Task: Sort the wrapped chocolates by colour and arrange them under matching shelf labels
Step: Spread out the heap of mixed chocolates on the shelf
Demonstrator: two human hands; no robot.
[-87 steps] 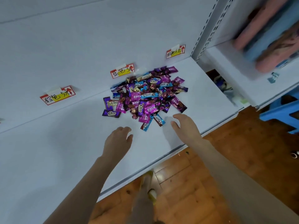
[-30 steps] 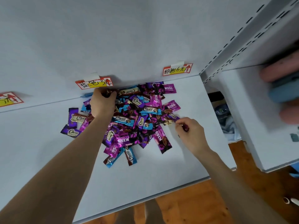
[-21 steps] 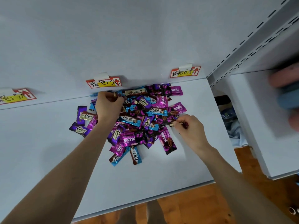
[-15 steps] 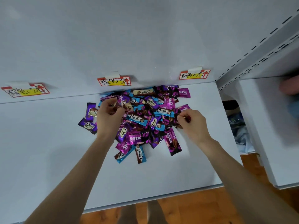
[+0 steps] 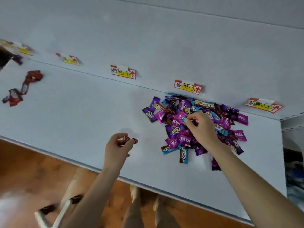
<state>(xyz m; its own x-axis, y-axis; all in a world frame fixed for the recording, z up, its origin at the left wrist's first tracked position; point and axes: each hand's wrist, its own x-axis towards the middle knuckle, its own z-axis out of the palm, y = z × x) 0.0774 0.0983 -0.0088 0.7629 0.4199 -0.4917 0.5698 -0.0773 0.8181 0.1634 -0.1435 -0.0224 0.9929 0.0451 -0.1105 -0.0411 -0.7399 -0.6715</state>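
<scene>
On the pale grey-blue shelf [image 5: 82, 112], right of centre, lies a heap of wrapped chocolates [image 5: 179, 124]: purple, magenta and blue wrappers, mixed. The heap runs from the back panel [image 5: 148, 38] towards the near edge, directly below the second label from the right [image 5: 187, 87].

Five paper labels are taped along the foot of the back panel. The three right ones are legible as handwriting on yellow and red; the two at far left are blurred.

A few dark red wrappers [image 5: 32, 75] lie at far left, well apart from the heap.

Left hand [image 5: 117, 145]: above the shelf, left of the heap, fingers curled round small reddish sweets [image 5: 133, 140].

Right hand [image 5: 202, 129]: over the heap, pinching one small piece [image 5: 191, 119].

Wooden floor [image 5: 32, 170] lies below the near edge. A neighbouring shelf bay [image 5: 292, 137] adjoins at right.
</scene>
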